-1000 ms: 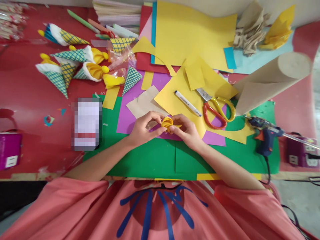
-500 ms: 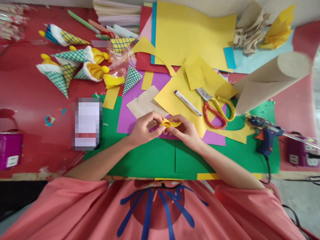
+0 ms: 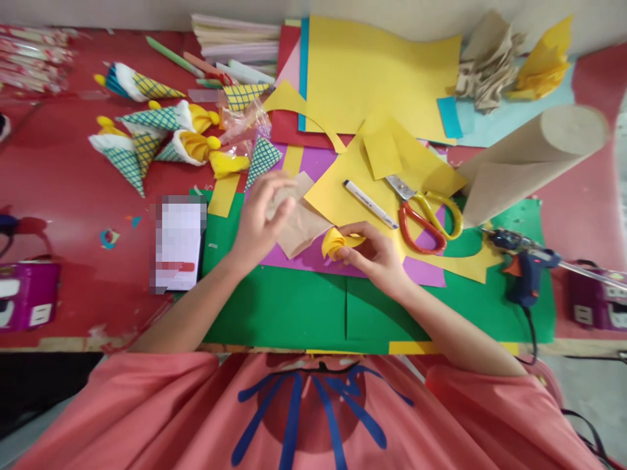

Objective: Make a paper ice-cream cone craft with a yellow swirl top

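Yellow pleated paper piece [image 3: 335,243] pinched in right hand [image 3: 375,253] above purple sheet [image 3: 313,258], keeping folds gathered; left hand [image 3: 259,219] empty, fingers loosely curled over tan paper scrap [image 3: 298,225].

My right hand [image 3: 377,251] pinches a curled yellow paper piece [image 3: 336,243] over purple sheet [image 3: 313,256]. My left hand [image 3: 259,215] hovers, fingers spread, above a tan paper scrap [image 3: 298,228], blurred. Marker [image 3: 369,203] and scissors [image 3: 426,219] lie on yellow paper beside; glue gun [image 3: 522,264] at right on green sheet [image 3: 294,307].
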Motion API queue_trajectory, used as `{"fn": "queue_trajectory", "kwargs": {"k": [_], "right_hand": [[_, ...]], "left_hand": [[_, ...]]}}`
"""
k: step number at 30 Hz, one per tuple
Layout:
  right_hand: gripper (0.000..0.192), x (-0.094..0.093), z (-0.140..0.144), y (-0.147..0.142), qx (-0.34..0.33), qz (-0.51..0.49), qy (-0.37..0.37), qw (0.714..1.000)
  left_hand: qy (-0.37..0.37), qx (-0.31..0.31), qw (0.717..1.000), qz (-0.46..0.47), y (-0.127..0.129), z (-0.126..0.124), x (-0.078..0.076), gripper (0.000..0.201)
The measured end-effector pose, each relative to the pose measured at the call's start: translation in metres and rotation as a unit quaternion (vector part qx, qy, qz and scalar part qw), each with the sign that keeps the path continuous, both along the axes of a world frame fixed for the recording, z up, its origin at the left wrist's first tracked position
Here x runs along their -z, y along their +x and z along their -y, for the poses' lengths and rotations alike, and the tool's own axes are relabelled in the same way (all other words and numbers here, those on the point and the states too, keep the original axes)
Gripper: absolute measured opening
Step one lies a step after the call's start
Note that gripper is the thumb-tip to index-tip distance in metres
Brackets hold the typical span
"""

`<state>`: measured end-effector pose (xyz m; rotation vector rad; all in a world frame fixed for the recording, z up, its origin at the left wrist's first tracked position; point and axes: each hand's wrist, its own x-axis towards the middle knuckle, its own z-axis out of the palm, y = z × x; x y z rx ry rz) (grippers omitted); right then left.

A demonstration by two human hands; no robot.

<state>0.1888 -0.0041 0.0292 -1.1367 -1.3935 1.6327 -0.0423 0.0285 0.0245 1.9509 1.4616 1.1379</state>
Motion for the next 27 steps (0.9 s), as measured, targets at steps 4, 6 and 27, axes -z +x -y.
{"fn": "queue_trajectory", "kwargs": {"k": [4, 6, 27], "right_hand": [[0.03, -0.011, -0.007, 0.01, 0.039, 0.029, 0.063, 0.997], [0.028, -0.01, -0.014, 0.014, 0.06, 0.103, 0.127, 0.985], [0.047, 0.003, -0.002, 0.009, -0.029, 0.22, 0.509, 0.832]], "left_hand": [[0.01, -0.067, 0.988, -0.136, -0.024, -0.023, 0.007, 0.048], [0.004, -0.072, 0.985, -0.158, -0.028, -0.028, 0.014, 0.052], [-0.044, 0.174, 0.982, -0.066, 0.011, 0.02, -0.004, 0.032]]}}
